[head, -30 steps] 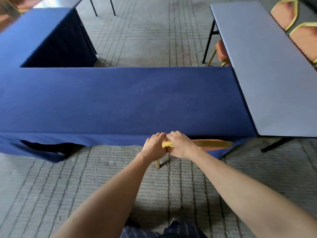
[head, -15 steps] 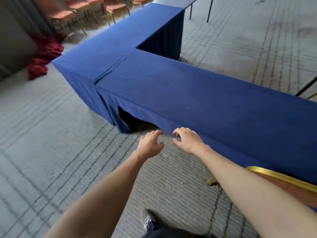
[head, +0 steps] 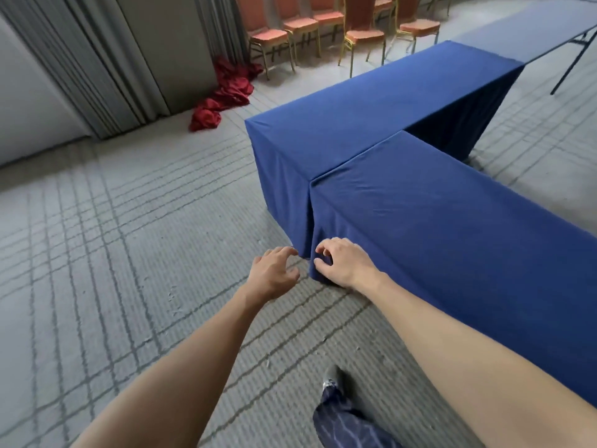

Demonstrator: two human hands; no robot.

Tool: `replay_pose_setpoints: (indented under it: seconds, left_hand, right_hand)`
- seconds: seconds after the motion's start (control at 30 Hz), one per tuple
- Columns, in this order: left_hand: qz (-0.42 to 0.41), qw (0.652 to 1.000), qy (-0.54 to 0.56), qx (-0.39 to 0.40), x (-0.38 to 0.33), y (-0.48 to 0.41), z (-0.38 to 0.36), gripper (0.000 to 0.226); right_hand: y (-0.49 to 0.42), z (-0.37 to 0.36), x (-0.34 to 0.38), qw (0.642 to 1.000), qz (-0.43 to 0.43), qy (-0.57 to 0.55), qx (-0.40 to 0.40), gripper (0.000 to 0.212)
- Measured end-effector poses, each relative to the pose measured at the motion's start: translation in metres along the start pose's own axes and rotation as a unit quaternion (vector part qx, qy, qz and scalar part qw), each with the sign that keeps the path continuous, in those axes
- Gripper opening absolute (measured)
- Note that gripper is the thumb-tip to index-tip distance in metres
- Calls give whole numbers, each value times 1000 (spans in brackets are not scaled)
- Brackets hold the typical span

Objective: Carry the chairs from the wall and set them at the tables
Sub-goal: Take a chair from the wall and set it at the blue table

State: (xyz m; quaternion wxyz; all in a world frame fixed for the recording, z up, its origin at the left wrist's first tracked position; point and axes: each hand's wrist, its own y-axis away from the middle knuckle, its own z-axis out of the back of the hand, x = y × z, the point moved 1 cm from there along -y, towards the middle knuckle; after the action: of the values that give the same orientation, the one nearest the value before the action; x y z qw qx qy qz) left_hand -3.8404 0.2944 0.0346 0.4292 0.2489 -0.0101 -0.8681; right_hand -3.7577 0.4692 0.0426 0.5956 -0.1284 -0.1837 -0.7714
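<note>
Several chairs [head: 269, 38] with orange seats and gold frames stand in a row at the far wall, top centre. Two tables under blue cloths [head: 436, 218] meet in an L on my right. Both my arms reach forward over the carpet. My left hand [head: 274, 271] hangs in the air with fingers loosely curled and holds nothing. My right hand [head: 344, 265] is beside it, in front of the near table's cloth corner, fingers loosely bent and empty.
A heap of red cloth [head: 226, 92] lies on the floor by the grey curtains [head: 97, 59]. A bare folding table [head: 533, 37] extends at the top right. Grey lined carpet [head: 113, 253] spreads open to the left. My leg and shoe [head: 332, 383] show below.
My hands let go of the gold-framed chair at the blue table. My view has swung left toward the chairs at the wall, and that chair has left the view.
</note>
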Motion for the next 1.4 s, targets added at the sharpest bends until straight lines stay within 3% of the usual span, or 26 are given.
replay_pose_setpoints:
  seconds: [0.6, 1.0, 1.27, 1.4]
  left_hand:
    - [128, 988, 5, -85, 196, -322, 233, 48]
    - [85, 994, -15, -73, 394, -584, 398, 47]
    - [38, 994, -27, -98, 465, -773, 516, 47]
    - [22, 992, -22, -124, 496, -899, 549, 47]
  right_hand:
    - [-480, 55, 129, 991, 125, -22, 44, 38]
    - [-810, 55, 231, 996, 80, -34, 25, 37]
    - [-1027, 97, 275, 996, 70, -51, -11, 40]
    - [-1154, 100, 258, 996, 58, -55, -26, 42]
